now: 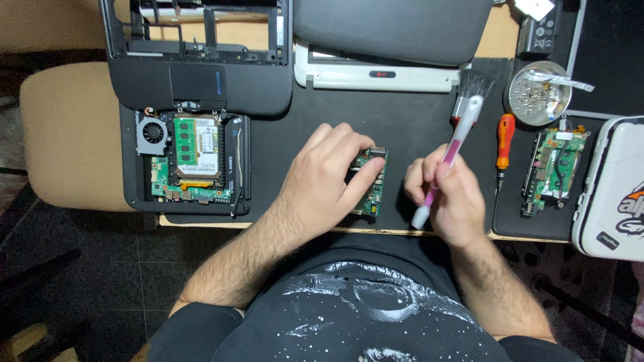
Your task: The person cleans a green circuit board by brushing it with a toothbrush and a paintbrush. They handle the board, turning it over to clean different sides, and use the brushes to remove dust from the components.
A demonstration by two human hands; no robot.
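Note:
My left hand (329, 177) grips a small green circuit board (372, 191) flat on the black mat near the desk's front edge. My right hand (453, 194) holds a brush with a pink and white handle (453, 151); its dark bristles (476, 84) point away from me, up and to the right of the board. The brush does not touch the board.
An opened laptop base (184, 161) with fan and green boards lies at left, its palm-rest cover (201, 67) behind it. A white-edged laptop (382, 40) sits at the back. At right are an orange screwdriver (504, 137), a metal screw dish (539, 94), another green board (553, 171) and a white case (614, 191).

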